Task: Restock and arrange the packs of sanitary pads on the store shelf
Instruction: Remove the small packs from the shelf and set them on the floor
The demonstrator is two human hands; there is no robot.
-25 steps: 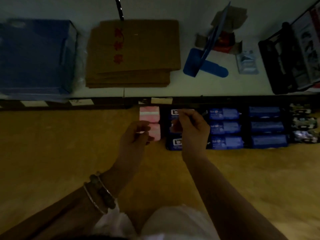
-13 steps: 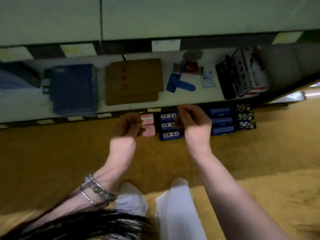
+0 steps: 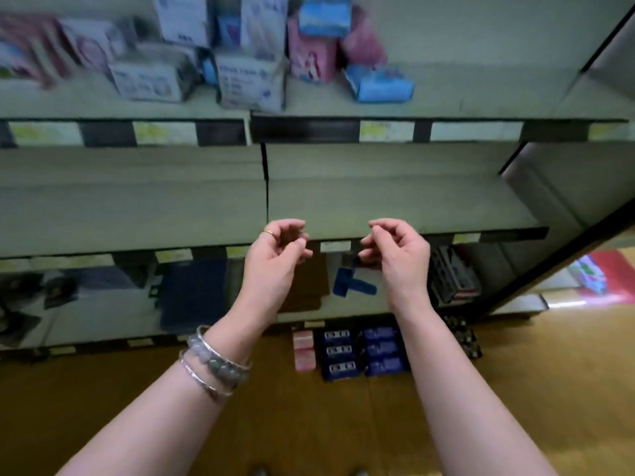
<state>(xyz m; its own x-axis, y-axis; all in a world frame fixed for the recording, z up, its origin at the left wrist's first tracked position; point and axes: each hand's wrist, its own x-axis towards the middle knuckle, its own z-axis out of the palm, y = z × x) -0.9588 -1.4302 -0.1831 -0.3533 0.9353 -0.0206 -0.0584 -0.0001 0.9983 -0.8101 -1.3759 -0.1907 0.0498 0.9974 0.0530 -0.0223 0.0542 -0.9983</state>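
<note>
Head view is showing the left hand (image 3: 275, 259) and the right hand (image 3: 400, 252) hovering apart in front of the middle shelf (image 3: 412, 207), fingers loosely curled and gripping nothing, probably readying to reach for stock. The packs of sanitary pads (image 3: 340, 370) are lying on the floor (image 3: 309, 424) just in front of the lowest shelf, lined up in touching columns, likely to keep each kind together before it goes up. Counting them: two pink packs (image 3: 304, 350), three dark blue packs (image 3: 338, 352) with white labels, and three plainer blue packs (image 3: 385, 350). More boxes and packs (image 3: 251, 80) are sitting jumbled on the top shelf (image 3: 481, 104), some upright and some lying flat, too blurred for counting, and they are likely awaiting tidying
</note>
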